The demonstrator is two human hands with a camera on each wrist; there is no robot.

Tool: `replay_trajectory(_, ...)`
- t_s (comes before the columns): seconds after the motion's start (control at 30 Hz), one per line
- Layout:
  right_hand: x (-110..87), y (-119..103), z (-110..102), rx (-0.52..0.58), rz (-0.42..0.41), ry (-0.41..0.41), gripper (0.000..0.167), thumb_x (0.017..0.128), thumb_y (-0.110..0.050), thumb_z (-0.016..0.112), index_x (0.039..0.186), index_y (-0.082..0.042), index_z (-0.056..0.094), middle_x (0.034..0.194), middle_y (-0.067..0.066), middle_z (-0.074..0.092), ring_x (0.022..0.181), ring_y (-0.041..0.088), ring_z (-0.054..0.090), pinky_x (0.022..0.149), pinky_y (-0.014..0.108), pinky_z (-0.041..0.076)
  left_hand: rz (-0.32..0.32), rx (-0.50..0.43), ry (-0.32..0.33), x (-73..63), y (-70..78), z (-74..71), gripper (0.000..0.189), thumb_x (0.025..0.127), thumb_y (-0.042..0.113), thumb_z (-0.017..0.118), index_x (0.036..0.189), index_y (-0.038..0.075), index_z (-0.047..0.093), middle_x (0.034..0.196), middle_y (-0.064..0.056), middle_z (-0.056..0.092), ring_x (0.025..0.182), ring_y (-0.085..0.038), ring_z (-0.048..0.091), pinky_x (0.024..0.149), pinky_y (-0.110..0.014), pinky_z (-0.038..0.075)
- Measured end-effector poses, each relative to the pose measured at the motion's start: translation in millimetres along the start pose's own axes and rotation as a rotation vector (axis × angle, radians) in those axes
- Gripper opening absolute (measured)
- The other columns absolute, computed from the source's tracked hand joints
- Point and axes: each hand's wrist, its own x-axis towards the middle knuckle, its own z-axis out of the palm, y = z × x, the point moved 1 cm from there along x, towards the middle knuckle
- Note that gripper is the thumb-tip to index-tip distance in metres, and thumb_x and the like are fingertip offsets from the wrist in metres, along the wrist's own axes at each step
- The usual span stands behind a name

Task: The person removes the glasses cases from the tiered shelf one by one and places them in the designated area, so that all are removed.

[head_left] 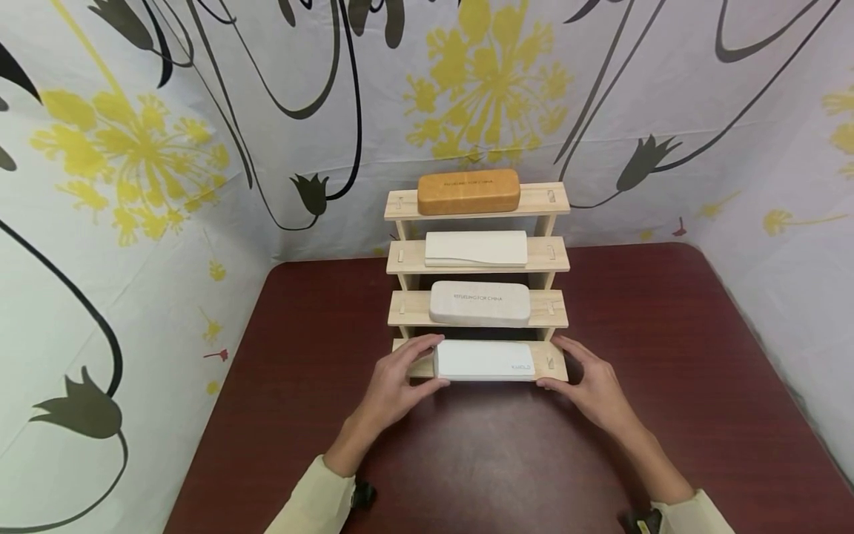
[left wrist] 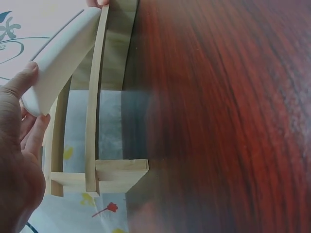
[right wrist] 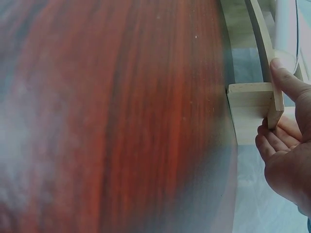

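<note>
A person's two bare hands work at the lowest step of a four-tier wooden rack (head_left: 551, 360) on a dark red wood-grain table (head_left: 700, 356), as we look down from the head camera. The left hand (head_left: 395, 380) pinches the near-left end of a white case (head_left: 483, 360), its thumb at the front and the fingers clamped on the other side. The case is over the bottom board, left of its right end. From our low angle at the left wrist, the case's left end appears lifted off the board, while its far end sits close to the wood. The right hand (head_left: 596, 387) grips the right end of that same board, thumb against the front edge and fingers curled beneath, just beside the case.

Above, we see one item to a tier: an off-white case (head_left: 479, 304) with dark lettering, then a cream case (head_left: 477, 248) with a slanting flap edge, and on top an orange-brown case (head_left: 468, 193). Pale sleeves (head_left: 313, 498) cover both forearms. Behind the rack, we see a white cloth (head_left: 373, 89) printed with yellow blooms and grey-green tulips.
</note>
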Motion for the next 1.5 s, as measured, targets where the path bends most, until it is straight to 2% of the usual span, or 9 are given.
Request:
replay_trajectory(0.17,0.1,0,0,0.003,0.002,-0.001,0.078,0.068,-0.012,0.101,0.136,0.003,0.066,0.135,0.024,0.068,0.122,0.046,0.065,0.102,-0.002,0.028,0.002,-0.046,0.025,0.7,1.7,-2.8,0.071,0.080,0.006,0.095,0.143,0.002,0.063,0.142,-0.012,0.065,0.126,-0.025,0.066,0.101,-0.040,0.060)
replay_trajectory(0.43,-0.2,0,0,0.011,0.009,-0.002,0.078,0.069,-0.011,0.101,0.137,0.003,0.066,0.136,0.022,0.068,0.121,0.045,0.065,0.102,-0.003,0.028,-0.035,-0.149,0.046,4.5,7.1,-12.1,0.068,0.084,0.005,0.092,0.145,0.003,0.062,0.143,-0.010,0.064,0.128,-0.025,0.065,0.105,-0.041,0.057)
replay_trajectory(0.73,-1.4,0,0,0.012,0.001,0.003,0.079,0.068,-0.011,0.101,0.137,0.003,0.066,0.135,0.023,0.068,0.122,0.046,0.065,0.103,-0.002,0.027,-0.054,-0.232,0.092,8.2,10.4,-28.5,0.067,0.083,-0.004,0.089,0.144,0.001,0.062,0.141,-0.014,0.064,0.128,-0.030,0.065,0.107,-0.038,0.055)
replay_trajectory(1.23,-1.0,3,0,0.007,0.010,-0.005,0.079,0.067,-0.013,0.101,0.136,0.003,0.067,0.135,0.023,0.068,0.122,0.045,0.065,0.102,-0.002,0.028,-0.074,-0.222,0.153,9.9,14.8,-51.8,0.067,0.084,-0.007,0.088,0.145,0.004,0.062,0.142,-0.012,0.065,0.131,-0.031,0.064,0.106,-0.040,0.055)
replay_trajectory(1.4,-1.2,3,0,0.001,0.013,-0.007,0.079,0.067,-0.013,0.102,0.136,0.003,0.066,0.135,0.023,0.068,0.122,0.045,0.066,0.101,-0.002,0.029,-0.057,-0.225,0.182,9.6,14.5,-60.1,0.066,0.082,-0.012,0.086,0.143,-0.002,0.062,0.141,-0.022,0.064,0.132,-0.033,0.062,0.107,-0.042,0.054)
replay_trajectory(1.5,-1.2,3,1,-0.001,0.008,-0.003,0.079,0.067,-0.013,0.101,0.136,0.003,0.066,0.135,0.023,0.069,0.121,0.045,0.066,0.101,-0.002,0.029,-0.040,-0.222,0.203,9.6,14.4,-65.7,0.066,0.080,-0.015,0.086,0.141,-0.005,0.062,0.140,-0.023,0.064,0.131,-0.034,0.063,0.106,-0.043,0.055)
